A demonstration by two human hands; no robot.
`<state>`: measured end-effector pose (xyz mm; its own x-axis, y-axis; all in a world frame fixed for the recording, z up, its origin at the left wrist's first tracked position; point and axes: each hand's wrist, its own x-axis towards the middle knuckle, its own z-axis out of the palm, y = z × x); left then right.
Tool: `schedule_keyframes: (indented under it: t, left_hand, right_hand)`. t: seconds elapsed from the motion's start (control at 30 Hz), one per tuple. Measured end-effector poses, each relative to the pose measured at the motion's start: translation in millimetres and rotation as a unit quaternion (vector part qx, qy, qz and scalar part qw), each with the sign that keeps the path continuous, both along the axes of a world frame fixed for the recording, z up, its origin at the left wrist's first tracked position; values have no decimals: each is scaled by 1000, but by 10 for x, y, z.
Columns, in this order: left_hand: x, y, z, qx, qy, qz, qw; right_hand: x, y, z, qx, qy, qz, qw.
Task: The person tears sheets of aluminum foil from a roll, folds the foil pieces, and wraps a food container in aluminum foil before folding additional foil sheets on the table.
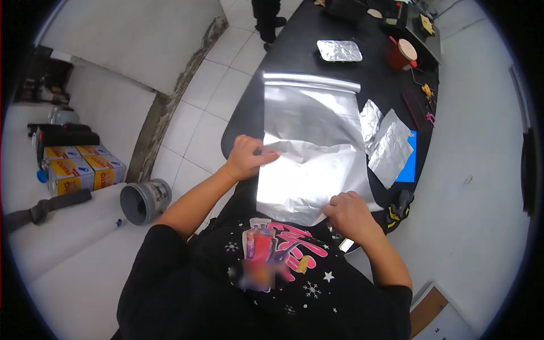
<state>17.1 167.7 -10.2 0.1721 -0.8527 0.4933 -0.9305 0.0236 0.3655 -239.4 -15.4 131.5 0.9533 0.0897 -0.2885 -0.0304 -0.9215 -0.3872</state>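
A wide sheet of aluminium foil (311, 124) lies over the black table, its roll (311, 83) at the far end. My left hand (247, 157) is at the sheet's left edge, its fingers closed on that edge with the thumb over the foil. Near the lower right part of the sheet, my right hand (350, 214) has its fingers curled down onto the foil close to the near edge; its fingertips are partly hidden. The foil between my hands is wrinkled and shiny.
Loose foil pieces (391, 148) lie at the right over a blue item (407, 167). A foil-covered tray (339, 51) and a red pot (401, 55) stand farther back on the table (249, 107). Someone's legs (265, 20) show beyond its left side. A grey bucket (145, 202) is at left.
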Motion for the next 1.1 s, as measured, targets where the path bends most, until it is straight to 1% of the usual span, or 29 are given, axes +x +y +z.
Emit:
schedule_keyframes:
  t: [0.03,0.13,0.17,0.2,0.23,0.27,0.3,0.33,0.4,0.5,0.67,0.77,0.83,0.93,0.97,1.03,1.1]
  left_hand:
    - [-11,29,-25,4,-2,6,1000]
    - [-76,84,-81,17,6,16,1000]
    - [-95,95,-104,20,10,16,1000]
    - [-120,116,-122,26,15,17,999]
    - [-147,135,-124,43,43,22,998]
    - [-145,145,-157,47,53,21,997]
    - [-140,165,-215,51,63,20,997]
    - [-129,184,-256,54,72,20,996]
    - [-101,231,-301,75,76,17,994]
    - [-63,301,-362,93,74,14,993]
    - [-57,336,-394,105,87,23,990]
    - [-37,343,-412,115,133,32,984]
    - [-17,343,-398,115,159,32,980]
    - [7,345,-350,115,211,43,970]
    - [18,346,-334,114,230,49,965]
    - [56,352,-263,101,232,33,967]
    - [69,365,-175,95,240,20,966]
  right_hand:
    - [-20,-26,-36,3,-18,-2,1000]
    - [-45,-89,48,67,47,-6,997]
    - [-70,-176,33,182,65,-89,977]
    - [-120,-306,-1,294,81,-170,937]
    - [-170,-454,-55,400,94,-248,877]
    - [-226,-643,-279,235,-14,-286,929]
    - [-274,-892,-536,60,-133,-195,970]
    - [-319,-994,-670,-99,-89,-181,974]
    - [-456,-1123,-1097,-142,-46,-138,979]
    - [-540,-1065,-1427,-98,-88,-70,989]
    - [-553,-948,-1693,-77,-141,-47,986]
    - [-544,-908,-1718,-53,-151,-45,986]
    - [-555,-896,-1684,-37,-139,-47,989]
    - [-668,-833,-1655,-7,-131,-92,987]
    - [-703,-806,-1657,-6,-146,-108,983]
    - [-722,-772,-1697,-7,-180,-139,974]
    - [-695,-761,-1757,-15,-211,-143,967]
